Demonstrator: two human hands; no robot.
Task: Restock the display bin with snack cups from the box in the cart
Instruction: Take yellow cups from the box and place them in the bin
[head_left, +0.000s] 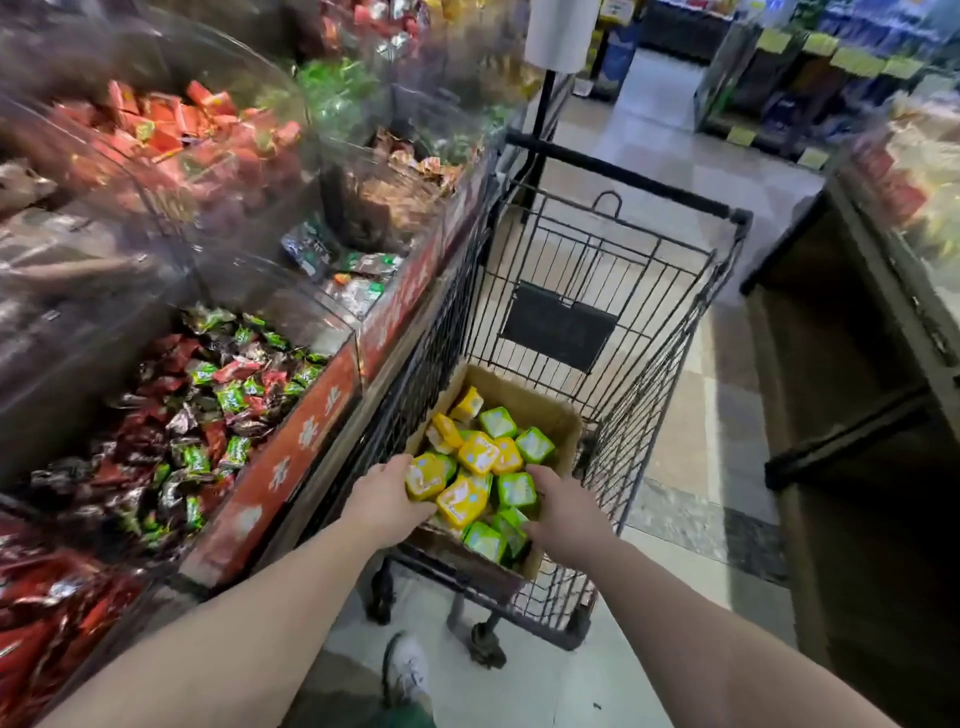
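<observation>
We reach both arms down into the cardboard box (540, 410) that sits in the near end of the cart (623, 270). The box is open on top, so we can dig straight in. It holds a loose heap of snack cups (488, 457), some yellow and some green.

Our left hand (384, 499) presses against the left side of the heap, and its fingers curl around a yellow cup (426, 475). Our right hand (563, 512) cups the right side, touching a green cup (517, 488). Its fingers are tucked in among the cups, so we cannot tell how tight they grip. We think the two hands come from both sides to scoop up many cups at once, because one at a time would be slow.

The cart stands just beside the display bins (291, 457) on our left, so the carry is short. The near bin holds shiny wrapped sweets (208, 415). We cannot tell which bin takes the cups.
</observation>
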